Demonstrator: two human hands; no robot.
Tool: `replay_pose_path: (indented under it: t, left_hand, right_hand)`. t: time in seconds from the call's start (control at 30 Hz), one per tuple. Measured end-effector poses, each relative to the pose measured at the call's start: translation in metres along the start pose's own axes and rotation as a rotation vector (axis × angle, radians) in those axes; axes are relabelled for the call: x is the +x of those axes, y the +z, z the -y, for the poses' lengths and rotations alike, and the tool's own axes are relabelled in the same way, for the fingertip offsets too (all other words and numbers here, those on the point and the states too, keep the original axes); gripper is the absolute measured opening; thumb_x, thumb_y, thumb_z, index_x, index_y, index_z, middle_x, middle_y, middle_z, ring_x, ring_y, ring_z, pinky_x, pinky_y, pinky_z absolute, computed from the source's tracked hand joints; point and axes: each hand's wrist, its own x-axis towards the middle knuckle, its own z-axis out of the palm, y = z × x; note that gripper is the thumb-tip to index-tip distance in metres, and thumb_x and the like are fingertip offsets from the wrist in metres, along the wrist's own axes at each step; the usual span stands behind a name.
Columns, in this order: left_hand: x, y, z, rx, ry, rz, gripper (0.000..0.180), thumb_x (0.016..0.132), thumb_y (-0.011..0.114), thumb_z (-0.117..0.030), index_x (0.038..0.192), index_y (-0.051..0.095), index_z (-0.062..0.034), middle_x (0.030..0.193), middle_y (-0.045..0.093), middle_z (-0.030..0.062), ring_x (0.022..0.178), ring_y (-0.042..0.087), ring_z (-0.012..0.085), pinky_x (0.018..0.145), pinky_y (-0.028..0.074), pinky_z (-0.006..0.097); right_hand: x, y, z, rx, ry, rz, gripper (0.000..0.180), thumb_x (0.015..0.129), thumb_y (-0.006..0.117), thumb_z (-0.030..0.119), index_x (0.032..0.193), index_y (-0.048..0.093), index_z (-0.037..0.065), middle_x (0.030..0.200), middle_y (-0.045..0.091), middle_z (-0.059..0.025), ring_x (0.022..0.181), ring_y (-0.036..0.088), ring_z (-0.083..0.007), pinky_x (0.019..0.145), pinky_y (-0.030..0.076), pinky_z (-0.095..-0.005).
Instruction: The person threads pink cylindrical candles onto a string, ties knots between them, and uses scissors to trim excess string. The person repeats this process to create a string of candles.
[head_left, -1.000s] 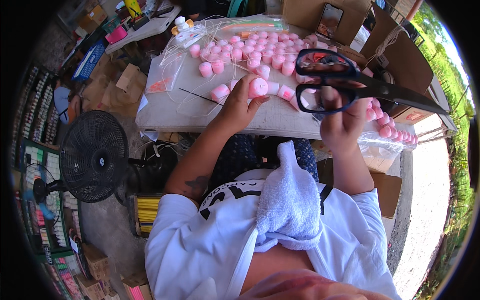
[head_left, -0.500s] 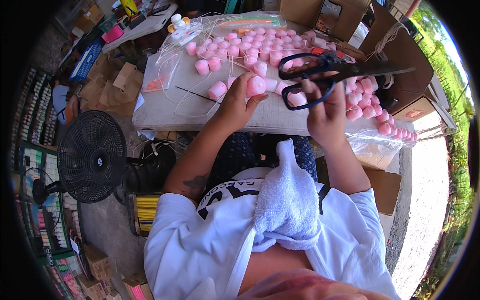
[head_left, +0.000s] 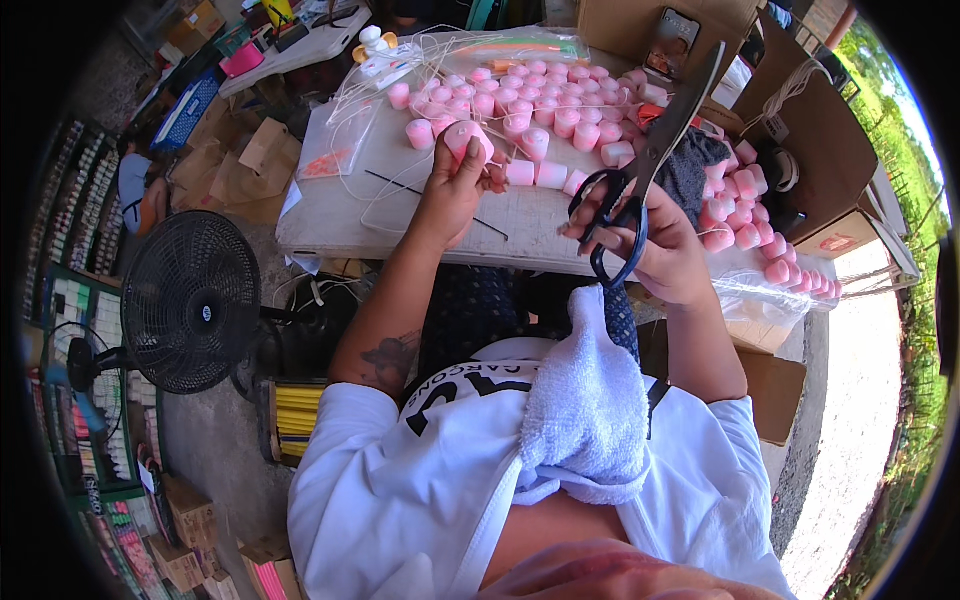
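The left hand (head_left: 452, 190) is closed around a pink cup (head_left: 466, 138), lifting it just above the near part of the table (head_left: 400, 215); its fingers cover the cup's lower half. The right hand (head_left: 655, 245) grips black scissors (head_left: 640, 175), fingers through the loops, blades together and pointing up and away over the table. The two hands are apart, the cup to the left of the scissors.

Whether anything runs between cup and blades is hard to make out; thin pale strings (head_left: 375, 90) lie across the table, but their ends are lost among the cups.

Beyond the hands, many more pink cups (head_left: 560, 110) stand in a loose crowd on the table, some lying in clear plastic bags (head_left: 770, 290) along the right edge. A dark cloth (head_left: 695, 170) sits among them, partly hidden behind the scissors. Cardboard boxes (head_left: 810, 130) stand open at the far right, their contents unclear.

A white towel (head_left: 585, 410) hangs at the person's chest, hiding the lap. On the floor to the left stands a black fan (head_left: 190, 300).
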Motion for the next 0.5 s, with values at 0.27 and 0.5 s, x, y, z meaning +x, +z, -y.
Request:
replay_pose_path:
  t: [0.27, 0.5]
  left_hand:
    - [0.001, -0.004, -0.007, -0.477, -0.098, -0.061, 0.061, 0.091, 0.037, -0.055, 0.132, 0.024, -0.0114, 0.116, 0.047, 0.0190, 0.109, 0.054, 0.0373, 0.095, 0.045, 0.046]
    - [-0.007, 0.005, -0.001, -0.312, -0.050, -0.076, 0.079, 0.087, 0.034, -0.063, 0.136, 0.021, -0.0023, 0.123, 0.043, 0.0216, 0.111, 0.052, 0.0368, 0.095, 0.046, 0.046]
  right_hand:
    - [-0.027, 0.006, -0.099, 0.173, 0.560, 0.068, 0.062, 0.082, 0.045, 0.068, 0.100, 0.051, 0.008, 0.082, 0.054, -0.0050, 0.070, 0.057, -0.0176, 0.064, 0.045, -0.0297]
    - [0.002, 0.004, -0.110, 0.150, 0.588, 0.034, 0.057, 0.085, 0.043, 0.066, 0.090, 0.051, 0.010, 0.071, 0.052, -0.0026, 0.060, 0.054, -0.0147, 0.056, 0.044, -0.0275]
